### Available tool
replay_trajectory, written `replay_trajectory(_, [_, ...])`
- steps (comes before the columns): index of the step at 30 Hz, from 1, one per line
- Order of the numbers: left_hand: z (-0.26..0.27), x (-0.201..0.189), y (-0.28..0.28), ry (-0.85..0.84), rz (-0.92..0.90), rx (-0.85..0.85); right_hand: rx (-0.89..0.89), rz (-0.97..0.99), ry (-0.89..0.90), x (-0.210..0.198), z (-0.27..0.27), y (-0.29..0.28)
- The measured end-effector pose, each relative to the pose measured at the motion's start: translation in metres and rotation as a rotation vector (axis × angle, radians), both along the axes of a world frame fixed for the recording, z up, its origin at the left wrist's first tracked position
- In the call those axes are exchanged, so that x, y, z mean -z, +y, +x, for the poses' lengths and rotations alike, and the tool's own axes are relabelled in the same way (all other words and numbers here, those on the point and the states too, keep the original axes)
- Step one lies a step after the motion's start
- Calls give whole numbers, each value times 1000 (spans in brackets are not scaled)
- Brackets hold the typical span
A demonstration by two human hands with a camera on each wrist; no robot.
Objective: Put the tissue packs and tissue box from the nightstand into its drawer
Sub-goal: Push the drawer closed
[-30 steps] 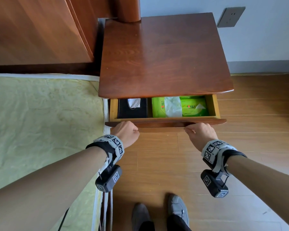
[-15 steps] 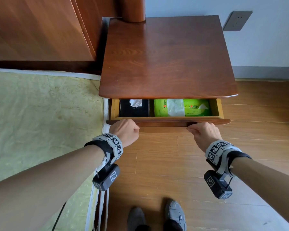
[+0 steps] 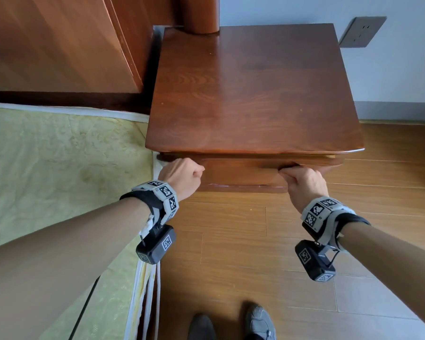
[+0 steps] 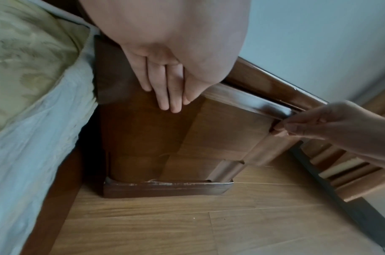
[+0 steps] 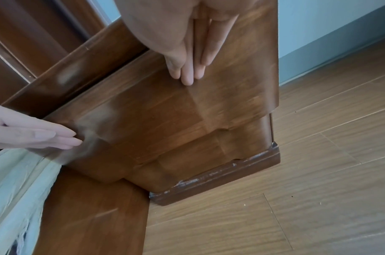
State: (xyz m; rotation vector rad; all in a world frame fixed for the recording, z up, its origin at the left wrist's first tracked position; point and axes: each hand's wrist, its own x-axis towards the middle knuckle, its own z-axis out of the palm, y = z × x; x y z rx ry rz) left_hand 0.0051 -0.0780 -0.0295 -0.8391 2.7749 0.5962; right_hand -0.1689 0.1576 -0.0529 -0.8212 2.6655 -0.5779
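Note:
The wooden nightstand [image 3: 253, 94] has a bare top. Its drawer [image 3: 243, 173] sits pushed in, nearly flush with the body, so the tissue box and green tissue packs are hidden inside. My left hand [image 3: 182, 177] presses on the left part of the drawer front, its fingers [image 4: 169, 96] straight and flat on the wood. My right hand [image 3: 302, 182] presses on the right part, its fingers [image 5: 189, 69] also straight against the front. Neither hand holds anything.
A bed with a yellow-green mattress [image 3: 59, 168] butts against the nightstand's left side, under a wooden headboard [image 3: 59, 40]. A wall socket [image 3: 361, 31] is at the upper right. My shoes [image 3: 231, 325] stand on the wooden floor [image 3: 255, 241] before the nightstand.
Both hands have pushed the drawer in. A second ago it stood open showing the black tissue box and green packs; now they are out of sight.

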Motion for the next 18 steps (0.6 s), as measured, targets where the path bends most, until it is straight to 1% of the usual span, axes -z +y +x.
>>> replay_trajectory(3, [-1, -3, -4, -3, 11, -35, 5, 36, -22, 1, 3, -14])
replay_trajectory(6, [4, 3, -5, -74, -54, 119, 25, 65, -122, 0, 8, -22])
replay_trajectory(8, [8, 6, -6, -141, -79, 178, 33, 85, -161, -1, 9, -24])
replay_trajectory(12, [11, 6, -3, -200, -73, 197, 11, 117, -210, -2, 9, -23])
replay_trajectory(16, [7, 2, -3, -232, -40, 189, -49, 175, -200, -10, 10, -22])
replay_trajectory(18, [10, -2, 3, -238, 5, 169, -63, 191, -207, -18, 14, -19])
